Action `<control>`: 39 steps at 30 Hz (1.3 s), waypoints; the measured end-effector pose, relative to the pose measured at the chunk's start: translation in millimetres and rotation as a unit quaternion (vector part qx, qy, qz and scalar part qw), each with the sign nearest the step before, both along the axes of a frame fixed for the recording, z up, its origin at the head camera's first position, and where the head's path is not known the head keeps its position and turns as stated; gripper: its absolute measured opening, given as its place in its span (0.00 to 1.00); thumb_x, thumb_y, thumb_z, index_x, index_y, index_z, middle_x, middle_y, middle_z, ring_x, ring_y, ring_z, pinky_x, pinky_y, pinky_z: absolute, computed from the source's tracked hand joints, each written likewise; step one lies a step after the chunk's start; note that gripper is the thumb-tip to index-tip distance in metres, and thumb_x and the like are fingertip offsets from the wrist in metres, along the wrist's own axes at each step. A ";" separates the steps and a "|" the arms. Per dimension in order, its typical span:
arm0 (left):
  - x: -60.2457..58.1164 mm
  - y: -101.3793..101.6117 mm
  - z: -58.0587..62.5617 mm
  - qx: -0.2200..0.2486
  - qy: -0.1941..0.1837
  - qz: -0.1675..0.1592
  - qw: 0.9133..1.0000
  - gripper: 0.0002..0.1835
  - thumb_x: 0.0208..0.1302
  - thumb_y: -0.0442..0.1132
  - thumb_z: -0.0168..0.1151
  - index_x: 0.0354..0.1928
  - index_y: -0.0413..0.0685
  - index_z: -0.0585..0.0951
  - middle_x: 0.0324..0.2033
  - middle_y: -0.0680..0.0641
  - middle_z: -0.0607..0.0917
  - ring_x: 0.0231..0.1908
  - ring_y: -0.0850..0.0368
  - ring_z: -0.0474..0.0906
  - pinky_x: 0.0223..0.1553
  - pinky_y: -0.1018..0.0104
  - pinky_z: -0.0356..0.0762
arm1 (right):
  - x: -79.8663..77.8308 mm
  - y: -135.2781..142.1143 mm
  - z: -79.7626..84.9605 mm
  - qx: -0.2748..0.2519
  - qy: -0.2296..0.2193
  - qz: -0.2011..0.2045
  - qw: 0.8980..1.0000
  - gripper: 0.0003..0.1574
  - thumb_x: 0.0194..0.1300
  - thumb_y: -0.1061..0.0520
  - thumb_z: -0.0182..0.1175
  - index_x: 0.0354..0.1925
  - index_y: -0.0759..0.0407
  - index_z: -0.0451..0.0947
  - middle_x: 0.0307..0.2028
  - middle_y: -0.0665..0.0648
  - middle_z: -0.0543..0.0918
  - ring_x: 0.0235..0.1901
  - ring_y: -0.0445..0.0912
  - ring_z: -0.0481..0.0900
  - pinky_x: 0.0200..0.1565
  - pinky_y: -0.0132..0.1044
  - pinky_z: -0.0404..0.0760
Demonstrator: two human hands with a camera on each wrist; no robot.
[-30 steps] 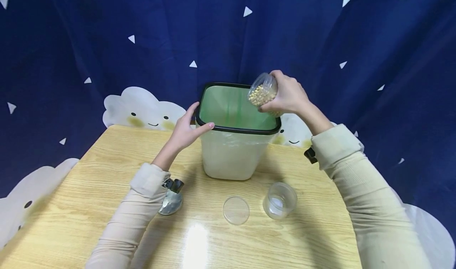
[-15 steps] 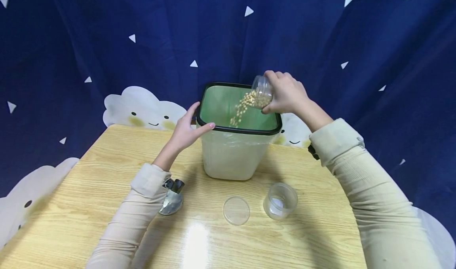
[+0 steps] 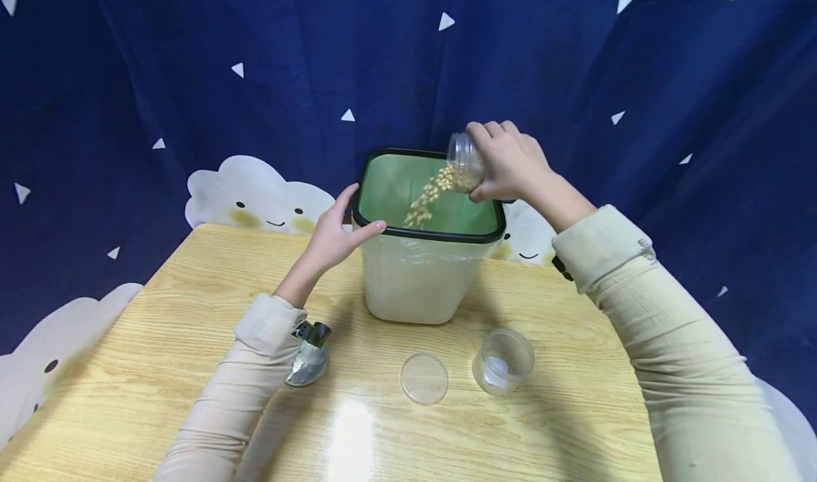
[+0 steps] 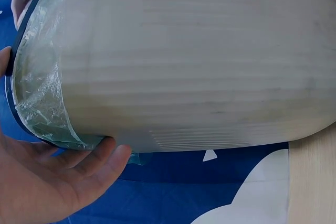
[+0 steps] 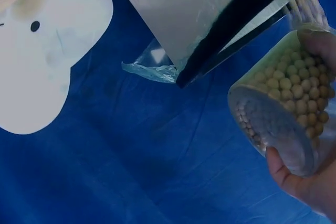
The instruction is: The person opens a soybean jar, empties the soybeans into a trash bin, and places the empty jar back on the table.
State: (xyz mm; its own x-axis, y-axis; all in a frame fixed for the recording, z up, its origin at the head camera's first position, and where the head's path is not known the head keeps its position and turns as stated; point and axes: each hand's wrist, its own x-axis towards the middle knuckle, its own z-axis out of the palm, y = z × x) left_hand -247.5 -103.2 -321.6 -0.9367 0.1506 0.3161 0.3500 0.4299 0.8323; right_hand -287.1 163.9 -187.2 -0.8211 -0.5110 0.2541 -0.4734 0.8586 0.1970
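In the head view my right hand grips a clear plastic jar, tipped on its side over the right part of a bin. Pale yellow soybeans stream from its mouth into the bin. Many more soybeans show through the jar wall in the right wrist view. The whitish trash bin stands upright, with a black rim and a green liner bag. My left hand rests at its left corner, thumb on the front rim, with fairly straight fingers against the side.
On the wooden table, an open clear jar stands front right of the bin. Left of it lies a clear round lid. A silvery round object sits partly under my left wrist. A blue curtain hangs behind.
My right hand has tilted the jar further and shifted slightly left. Soybeans, held inside the jar one second ago, now pour out. My left hand and the bin stay put.
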 end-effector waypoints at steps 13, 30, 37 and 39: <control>-0.3 0.8 0.0 0.004 0.001 -0.002 1.000 0.44 0.54 0.49 0.63 0.69 0.46 0.53 0.61 0.35 0.64 0.53 0.42 0.67 0.54 0.49 0.65 | 3.6 -5.2 2.0 0.044 0.027 0.027 0.998 0.59 0.31 0.47 0.73 0.60 0.62 0.58 0.53 0.68 0.69 0.51 0.63 0.65 0.42 0.57 0.71; 0.2 1.0 0.6 0.007 -0.002 -0.001 1.000 0.43 0.55 0.49 0.63 0.69 0.47 0.53 0.62 0.36 0.64 0.54 0.43 0.66 0.55 0.50 0.64 | 5.3 -10.3 -8.4 0.124 0.087 0.073 0.986 0.56 0.31 0.48 0.74 0.58 0.61 0.61 0.49 0.67 0.70 0.48 0.62 0.66 0.38 0.56 0.72; 0.6 0.8 0.1 0.008 -0.002 -0.002 1.000 0.43 0.55 0.49 0.63 0.69 0.47 0.53 0.62 0.36 0.63 0.54 0.42 0.66 0.55 0.49 0.64 | 7.6 -16.4 -12.9 0.168 0.106 0.083 0.977 0.55 0.33 0.48 0.73 0.59 0.61 0.61 0.49 0.66 0.70 0.48 0.61 0.66 0.39 0.55 0.71; 0.7 0.9 -0.3 0.009 -0.002 -0.002 1.000 0.43 0.55 0.49 0.63 0.69 0.47 0.53 0.62 0.36 0.63 0.54 0.42 0.66 0.55 0.49 0.64 | 7.8 -17.6 -14.6 0.177 0.112 0.088 0.974 0.54 0.33 0.49 0.73 0.59 0.61 0.61 0.49 0.66 0.70 0.47 0.61 0.66 0.39 0.55 0.71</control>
State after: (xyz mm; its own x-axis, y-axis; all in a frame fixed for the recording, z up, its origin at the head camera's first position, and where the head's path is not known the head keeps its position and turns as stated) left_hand -246.8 -102.3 -322.0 -0.9376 0.1481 0.3147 0.3478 0.4141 0.8412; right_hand -279.3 146.3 -201.8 -0.6569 -0.7273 0.1987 -0.5184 0.6270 0.5815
